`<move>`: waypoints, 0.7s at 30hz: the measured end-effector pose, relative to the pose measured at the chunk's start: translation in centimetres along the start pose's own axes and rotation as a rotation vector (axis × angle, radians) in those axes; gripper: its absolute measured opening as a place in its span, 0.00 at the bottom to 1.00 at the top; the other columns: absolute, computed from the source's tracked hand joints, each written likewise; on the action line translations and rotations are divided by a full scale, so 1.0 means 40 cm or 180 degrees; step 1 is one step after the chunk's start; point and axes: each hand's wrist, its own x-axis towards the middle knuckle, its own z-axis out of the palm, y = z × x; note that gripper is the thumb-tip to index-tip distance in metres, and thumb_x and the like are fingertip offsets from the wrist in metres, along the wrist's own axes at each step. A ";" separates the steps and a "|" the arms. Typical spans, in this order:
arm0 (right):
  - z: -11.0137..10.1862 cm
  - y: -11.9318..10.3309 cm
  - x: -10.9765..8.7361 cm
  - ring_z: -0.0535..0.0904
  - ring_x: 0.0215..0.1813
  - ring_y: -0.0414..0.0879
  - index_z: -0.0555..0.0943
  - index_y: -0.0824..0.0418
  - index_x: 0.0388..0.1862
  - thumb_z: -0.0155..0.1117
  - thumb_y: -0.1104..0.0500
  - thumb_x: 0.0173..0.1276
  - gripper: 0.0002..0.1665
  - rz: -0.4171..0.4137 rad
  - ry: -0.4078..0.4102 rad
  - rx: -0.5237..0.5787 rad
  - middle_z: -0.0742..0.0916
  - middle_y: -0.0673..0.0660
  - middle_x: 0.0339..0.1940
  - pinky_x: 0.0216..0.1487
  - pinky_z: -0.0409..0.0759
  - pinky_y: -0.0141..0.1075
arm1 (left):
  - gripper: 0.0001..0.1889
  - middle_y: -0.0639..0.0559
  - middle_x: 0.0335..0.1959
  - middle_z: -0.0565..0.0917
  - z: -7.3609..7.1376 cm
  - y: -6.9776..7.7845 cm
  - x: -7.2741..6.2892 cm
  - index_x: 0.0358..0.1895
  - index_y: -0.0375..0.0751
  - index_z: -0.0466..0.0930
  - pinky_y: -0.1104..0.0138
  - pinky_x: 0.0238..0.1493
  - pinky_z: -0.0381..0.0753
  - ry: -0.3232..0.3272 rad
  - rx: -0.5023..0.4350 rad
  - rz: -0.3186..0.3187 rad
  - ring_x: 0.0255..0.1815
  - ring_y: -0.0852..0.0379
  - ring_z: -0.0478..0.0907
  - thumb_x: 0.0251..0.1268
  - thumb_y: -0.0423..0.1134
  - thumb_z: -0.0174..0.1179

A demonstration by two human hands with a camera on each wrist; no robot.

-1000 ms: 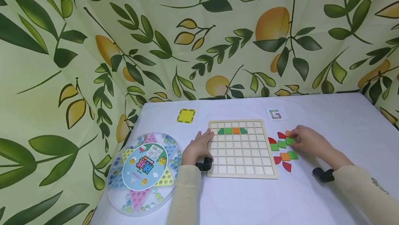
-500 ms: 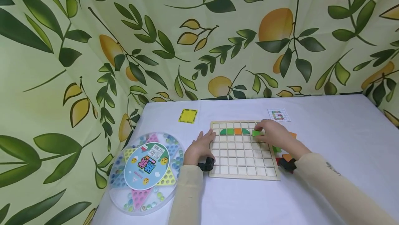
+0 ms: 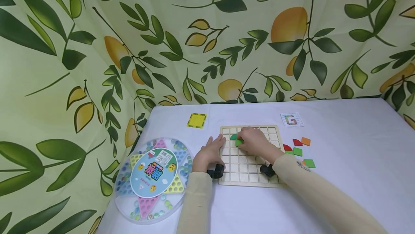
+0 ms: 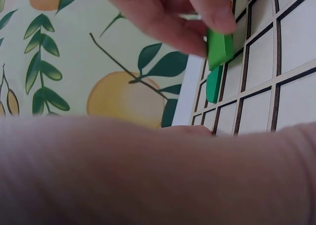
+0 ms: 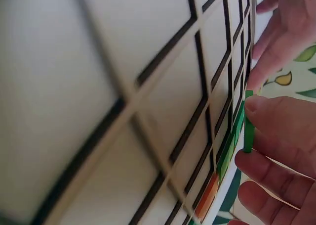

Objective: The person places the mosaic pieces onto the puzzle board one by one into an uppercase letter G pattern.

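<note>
My right hand point(image 3: 254, 141) pinches a green square tile point(image 3: 238, 142) between thumb and fingers, over the left part of the wooden grid board point(image 3: 235, 171). In the right wrist view the held green tile stands edge-on, just off the board surface. Beside it on the board lies a dark green rounded tile point(image 3: 233, 137); the right wrist view also shows an orange tile point(image 5: 206, 198) in that row. In the head view, the right hand hides the rest of the row. My left hand point(image 3: 209, 154) rests at the board's left edge, fingers extended.
Right of the board lie loose tiles: a red quarter-round point(image 3: 297, 142), an orange square point(image 3: 306, 141), green squares point(image 3: 309, 163) and others. Behind them is a card with a G pattern point(image 3: 292, 119). A yellow square frame point(image 3: 196, 120) and a round marble game box point(image 3: 154, 203) are at left.
My right hand has picked up a green square tile from the loose tiles and carried it left across the board, to the row's left part. The left hand stays at the board's edge.
</note>
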 end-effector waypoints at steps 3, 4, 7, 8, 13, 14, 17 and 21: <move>0.010 -0.014 0.013 0.68 0.25 0.40 0.85 0.58 0.32 0.71 0.58 0.53 0.08 0.0000 -0.0058 -0.0030 0.77 0.47 0.25 0.25 0.67 0.32 | 0.54 0.58 0.74 0.48 -0.001 0.000 0.002 0.71 0.51 0.55 0.43 0.67 0.47 -0.0007 0.0046 0.0017 0.74 0.46 0.38 0.34 0.36 0.77; 0.013 -0.018 0.016 0.68 0.25 0.40 0.85 0.58 0.33 0.71 0.57 0.53 0.09 0.0006 -0.0087 -0.0047 0.77 0.48 0.26 0.25 0.68 0.33 | 0.55 0.58 0.74 0.48 -0.002 0.000 0.002 0.71 0.51 0.55 0.43 0.67 0.47 -0.0007 0.0055 0.0018 0.74 0.46 0.38 0.33 0.36 0.77; 0.017 -0.027 0.024 0.69 0.26 0.40 0.85 0.57 0.35 0.71 0.56 0.53 0.10 0.0012 -0.0152 -0.0114 0.78 0.48 0.27 0.25 0.69 0.34 | 0.55 0.59 0.74 0.48 -0.003 0.000 0.002 0.71 0.52 0.55 0.43 0.67 0.48 -0.0001 0.0061 0.0017 0.74 0.47 0.38 0.33 0.36 0.77; 0.017 -0.029 0.025 0.70 0.26 0.40 0.85 0.57 0.36 0.71 0.56 0.53 0.11 0.0010 -0.0153 -0.0140 0.78 0.48 0.28 0.26 0.70 0.34 | 0.55 0.59 0.74 0.48 -0.003 0.001 0.002 0.71 0.52 0.55 0.43 0.67 0.48 0.0003 0.0057 0.0015 0.74 0.47 0.38 0.33 0.36 0.77; 0.019 -0.032 0.027 0.73 0.29 0.40 0.85 0.57 0.38 0.72 0.55 0.53 0.13 0.0040 -0.0157 -0.0204 0.80 0.49 0.31 0.29 0.73 0.37 | 0.54 0.60 0.74 0.48 -0.002 0.003 0.003 0.71 0.52 0.56 0.43 0.67 0.48 0.0016 0.0039 0.0004 0.74 0.47 0.38 0.34 0.36 0.77; 0.020 -0.032 0.027 0.74 0.30 0.41 0.85 0.57 0.38 0.72 0.55 0.52 0.13 0.0045 -0.0160 -0.0207 0.80 0.49 0.31 0.30 0.74 0.38 | 0.54 0.60 0.74 0.48 -0.002 0.004 0.003 0.71 0.52 0.56 0.43 0.67 0.47 0.0013 0.0035 0.0000 0.74 0.47 0.38 0.34 0.36 0.77; 0.022 -0.031 0.027 0.76 0.32 0.41 0.85 0.56 0.40 0.72 0.55 0.52 0.15 0.0043 -0.0185 -0.0174 0.81 0.49 0.33 0.31 0.76 0.38 | 0.54 0.60 0.74 0.49 -0.003 0.004 0.002 0.71 0.52 0.56 0.43 0.67 0.48 0.0012 0.0042 -0.0008 0.74 0.47 0.38 0.33 0.36 0.77; 0.015 -0.027 0.024 0.78 0.34 0.43 0.85 0.57 0.42 0.71 0.57 0.54 0.16 0.0017 -0.0164 -0.0012 0.81 0.51 0.34 0.33 0.78 0.39 | 0.55 0.59 0.74 0.49 -0.003 0.004 0.002 0.71 0.52 0.56 0.43 0.67 0.48 -0.0004 0.0057 -0.0021 0.74 0.47 0.38 0.33 0.36 0.77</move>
